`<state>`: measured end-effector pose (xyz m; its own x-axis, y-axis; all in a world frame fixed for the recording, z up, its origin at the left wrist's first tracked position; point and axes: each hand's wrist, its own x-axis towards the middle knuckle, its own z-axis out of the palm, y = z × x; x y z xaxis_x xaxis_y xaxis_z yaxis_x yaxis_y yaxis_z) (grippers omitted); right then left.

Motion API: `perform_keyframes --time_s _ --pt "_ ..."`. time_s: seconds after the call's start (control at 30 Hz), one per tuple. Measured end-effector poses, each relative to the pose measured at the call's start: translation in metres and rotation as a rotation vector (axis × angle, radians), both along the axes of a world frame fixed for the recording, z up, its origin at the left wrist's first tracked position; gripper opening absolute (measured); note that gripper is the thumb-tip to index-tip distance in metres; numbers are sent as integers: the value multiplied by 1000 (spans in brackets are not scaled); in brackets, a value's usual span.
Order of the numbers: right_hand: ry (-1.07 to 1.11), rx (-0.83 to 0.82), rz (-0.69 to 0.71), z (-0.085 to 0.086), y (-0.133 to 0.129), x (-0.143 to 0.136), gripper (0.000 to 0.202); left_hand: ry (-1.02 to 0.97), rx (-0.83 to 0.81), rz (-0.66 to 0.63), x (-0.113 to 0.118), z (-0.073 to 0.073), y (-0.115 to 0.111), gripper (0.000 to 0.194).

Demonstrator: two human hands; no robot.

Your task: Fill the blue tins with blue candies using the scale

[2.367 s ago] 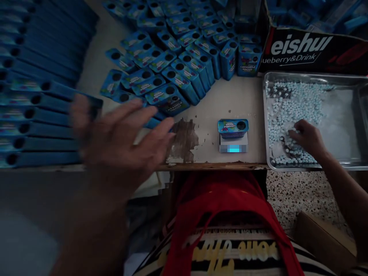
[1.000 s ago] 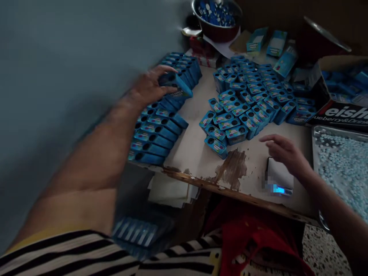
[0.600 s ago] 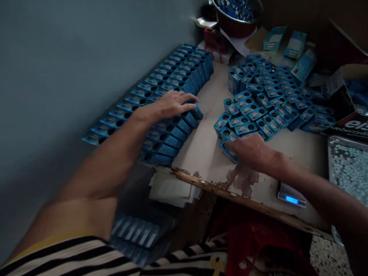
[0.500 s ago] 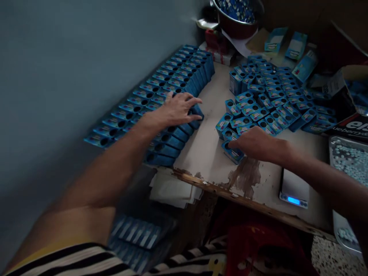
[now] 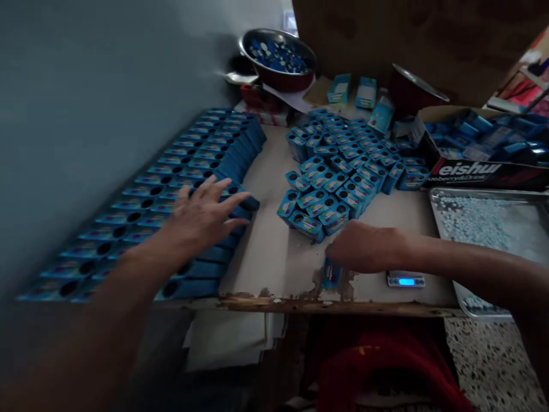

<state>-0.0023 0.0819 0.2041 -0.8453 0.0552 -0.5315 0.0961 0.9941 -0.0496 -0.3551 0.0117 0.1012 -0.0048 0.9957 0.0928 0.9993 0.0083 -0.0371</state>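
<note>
One box (image 5: pixel 331 276) had left the cluster (image 5: pixel 321 178), apparently pinched by the right hand (image 5: pixel 362 247); the left hand (image 5: pixel 199 214) had its fingers spread.

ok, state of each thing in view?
Right hand: grip closed on a blue box
Left hand: open, over rowed boxes
Scale: lit, reading illegible
Metal tray: partly covered with pellets
Carton: open, heaped with blue packs
Bowl: uncovered, blue pieces inside
Tabletop: paint worn near front
</note>
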Motion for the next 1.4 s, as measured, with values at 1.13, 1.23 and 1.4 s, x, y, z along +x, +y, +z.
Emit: perform_keyframes --time_s 1.13,1.23,1.4 --pt "1084 -1229 -2211 -92 23 337 23 -362 213 -129 239 -32 -65 51" --pt "990 -1259 -1934 -75 23 311 7 -385 184 -134 252 -34 -59 50" --pt "861 -1345 -1519 -50 23 266 23 -451 140 -177 259 -41 -57 50"
